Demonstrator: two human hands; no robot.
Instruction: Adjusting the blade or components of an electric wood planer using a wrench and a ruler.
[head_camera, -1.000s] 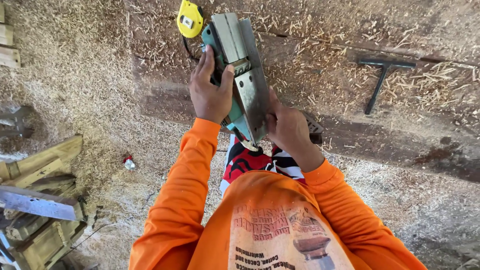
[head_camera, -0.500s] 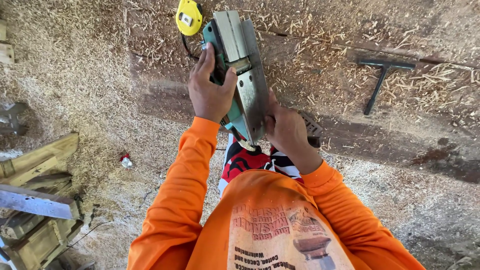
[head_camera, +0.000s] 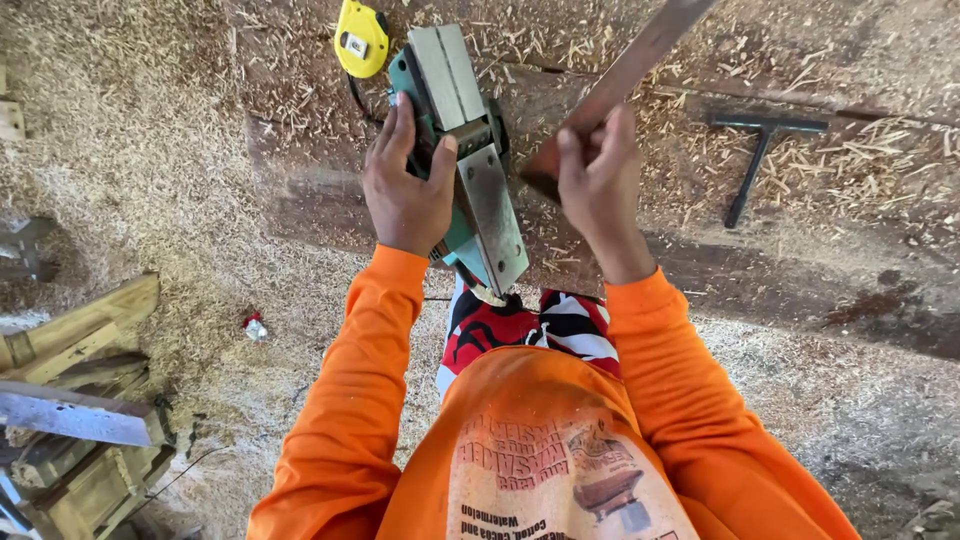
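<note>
Far left: wood offcuts (head_camera: 70, 340) w/ a grey metal piece (head_camera: 75, 415) lying across them; sawdust all over the floor (head_camera: 150, 170).
Small bit: red-and-white scrap (head_camera: 252, 325) in the sawdust, well apart from our hands.
Tape: yellow tape measure (head_camera: 361, 38) on the tabletop (head_camera: 300, 190), just beside the planer's far end, up-left of our left hand.
Left hand (head_camera: 405, 190): fingers wrapped round the green body of the planer (head_camera: 470, 150), thumb on the sole side; clamped on it.
Planer, position: held up in front of us, sole turned upward, lifted off the tabletop at its near end; far end by the tape.
Planer, axis: long axis runs away from us, tilted slightly left at the far end; near end sits over our lap.
Planer, look: green housing, two grey metal sole plates w/ a gap between, black cord at the upper left.
Nearer hand: left is on it; right is just beside its right edge, not touching as far as we can tell.
Right hand (head_camera: 598, 185): fingers closed on the near end of a flat brown strip (head_camera: 625, 75), which slants up-right out of view.
Far right: dark T-shaped tool (head_camera: 755, 160) on the tabletop among shavings, well apart from both hands.
</note>
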